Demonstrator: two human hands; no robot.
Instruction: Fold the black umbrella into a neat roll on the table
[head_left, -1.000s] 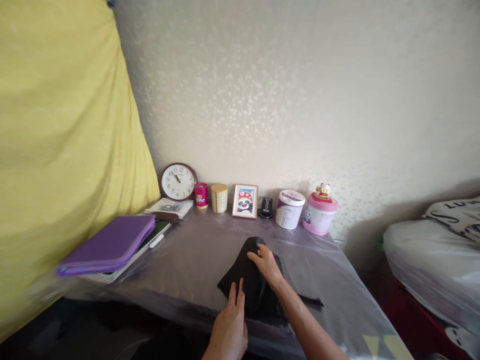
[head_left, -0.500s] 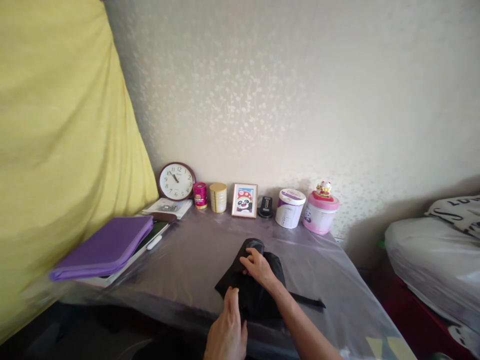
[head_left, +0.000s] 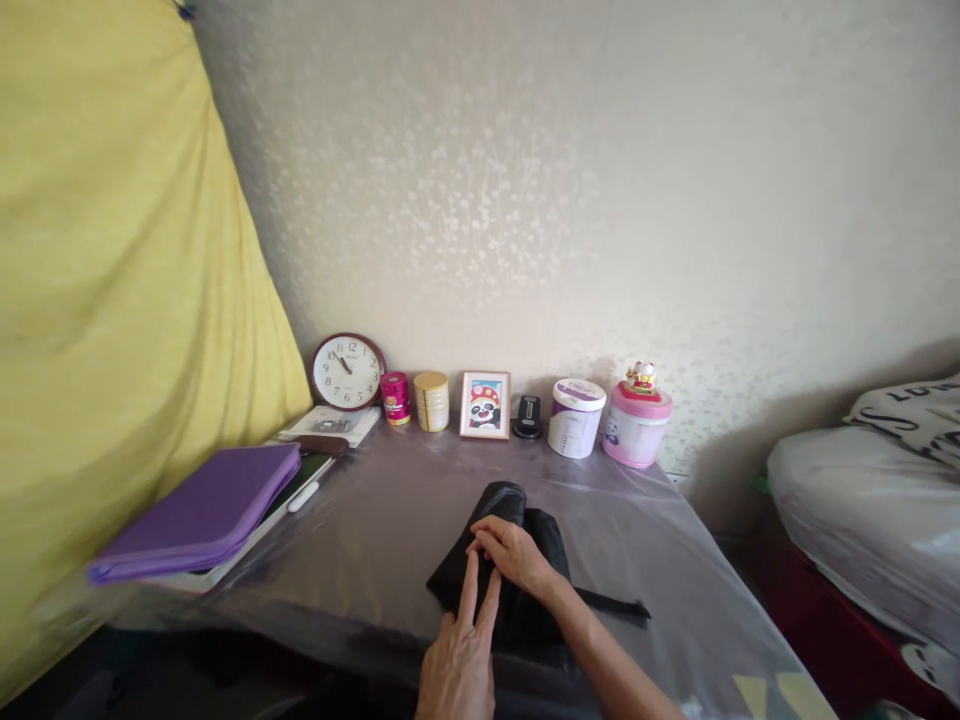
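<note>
A black fabric bundle (head_left: 454,574) with folds and a strap lies near the front edge of the table; its exact kind is not clear. My left hand (head_left: 459,660) rests at its near side, two fingers stretched forward and apart over the cloth. Over the middle of the bundle, my right hand (head_left: 514,556) has its fingers bent together, pinching at the black fabric. The fingertips of both hands almost meet. Out to the right trails the narrow black strap (head_left: 613,604), flat on the table.
Along the wall stand a clock (head_left: 348,372), a pink can (head_left: 395,399), a yellow-lidded can (head_left: 432,402), a panda picture frame (head_left: 484,405), a black device (head_left: 527,417), a white tub (head_left: 576,420) and a pink tub (head_left: 636,428). A purple folder (head_left: 199,510) lies left.
My left hand has reached forward onto the fabric, its fingers now stretched out. My right hand has drawn slightly back and left, towards the left fingertips. The view has shifted slightly.
</note>
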